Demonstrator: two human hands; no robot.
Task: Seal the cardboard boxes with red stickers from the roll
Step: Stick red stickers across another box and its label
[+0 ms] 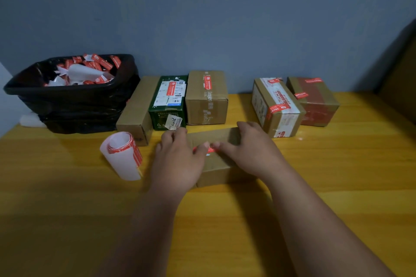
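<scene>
Brown cardboard fills the middle of my view: the small cardboard box [216,164] lies on the yellow wooden table [67,209], and both my hands are on it. My left hand [177,159] lies over the box's left end with its fingers spread fairly straight, the thumb touching the red sticker [210,149] on top of the box. My right hand [249,150] covers the box's right end, fingers straight, its thumb pressing the same sticker from the other side. Just left of the box lies the sticker roll [122,155], white backing paper trailing loose from it. Behind the box stand three boxes in a row [173,101], the middle one green. Right of the box and behind it sit two stickered boxes [292,103]. Far left of the box, a black-lined bin [72,96] holds sticker scraps.
</scene>
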